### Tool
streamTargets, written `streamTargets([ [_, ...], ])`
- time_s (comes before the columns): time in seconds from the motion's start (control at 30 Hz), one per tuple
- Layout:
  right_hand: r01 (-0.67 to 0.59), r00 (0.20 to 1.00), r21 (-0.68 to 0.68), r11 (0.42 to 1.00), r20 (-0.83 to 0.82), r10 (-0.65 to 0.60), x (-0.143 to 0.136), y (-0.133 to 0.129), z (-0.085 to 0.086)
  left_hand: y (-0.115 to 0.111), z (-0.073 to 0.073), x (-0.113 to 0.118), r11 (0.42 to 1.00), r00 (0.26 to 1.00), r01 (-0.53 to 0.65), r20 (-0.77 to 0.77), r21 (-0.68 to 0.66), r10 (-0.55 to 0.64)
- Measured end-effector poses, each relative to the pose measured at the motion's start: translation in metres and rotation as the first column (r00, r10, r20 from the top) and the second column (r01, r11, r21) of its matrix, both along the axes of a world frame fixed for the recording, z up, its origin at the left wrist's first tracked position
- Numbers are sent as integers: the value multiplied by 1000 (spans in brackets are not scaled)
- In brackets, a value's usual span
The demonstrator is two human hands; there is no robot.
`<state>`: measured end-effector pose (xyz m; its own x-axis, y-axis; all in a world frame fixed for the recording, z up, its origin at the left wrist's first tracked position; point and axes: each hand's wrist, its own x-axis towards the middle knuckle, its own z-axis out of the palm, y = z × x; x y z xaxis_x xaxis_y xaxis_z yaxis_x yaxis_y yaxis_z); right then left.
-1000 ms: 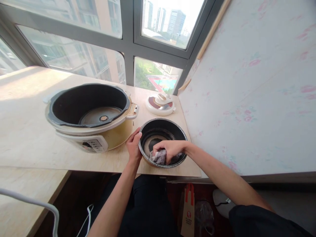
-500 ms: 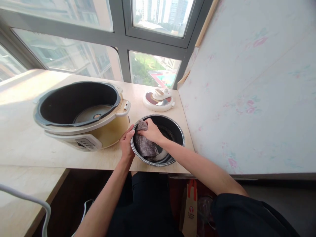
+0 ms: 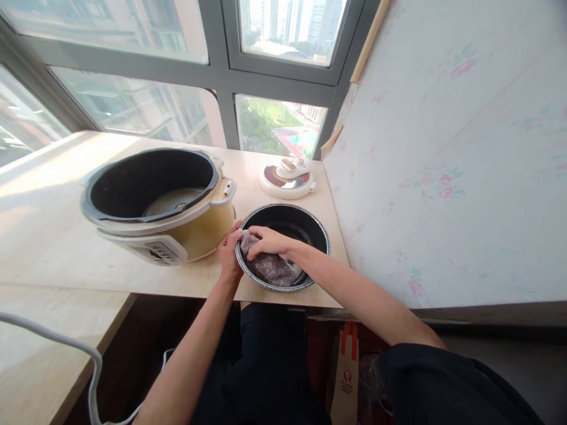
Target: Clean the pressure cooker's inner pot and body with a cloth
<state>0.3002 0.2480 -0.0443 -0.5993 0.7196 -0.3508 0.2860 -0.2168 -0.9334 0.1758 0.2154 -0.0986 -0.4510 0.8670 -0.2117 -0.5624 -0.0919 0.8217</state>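
Observation:
A round black inner pot (image 3: 305, 227) with a silvery rim stands near the front edge of the table. My left hand (image 3: 229, 251) grips its left rim, thumb on the edge. Inside the pot, my right hand (image 3: 268, 242) is closed on a brownish-grey cloth (image 3: 274, 270) and presses it against the left side of the pot. The cloth's lower part spreads over the pot's floor, where a whitish patch shows beside it. To the left is the pressure cooker body (image 3: 204, 233), uncovered, with a dark interior.
Behind the pot lies the white cooker lid (image 3: 287, 179). A flowered wall (image 3: 443, 177) rises close on the right, and windows (image 3: 279, 124) line the back. A white cable (image 3: 57, 336) hangs at lower left; a paper bag (image 3: 345, 378) stands below the table.
My right hand has shifted slightly down inside the pot, and the cloth has slid lower and to the right with it. My left hand keeps hold of the rim. The view has shifted slightly.

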Motion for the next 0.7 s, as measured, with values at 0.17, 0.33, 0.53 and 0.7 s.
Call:
streamTargets([
  [0.17, -461, 874, -25, 887, 158, 459, 10, 1, 13, -1, 5, 3, 1000, 999, -19, 31, -9, 20],
  [0.33, -762, 539, -31, 647, 524, 660, 5, 0, 16, -2, 9, 4, 999, 998, -12, 58, -34, 14],
  [0.53, -780, 423, -33, 625, 708, 566, 4, -6, 7, -1, 5, 2, 999, 1000, -13, 25, -31, 13],
  [0.7, -624, 574, 174, 761, 764, 296, 11, -4, 2, 1, 0, 1, 1000, 1000, -3, 19, 10, 3],
])
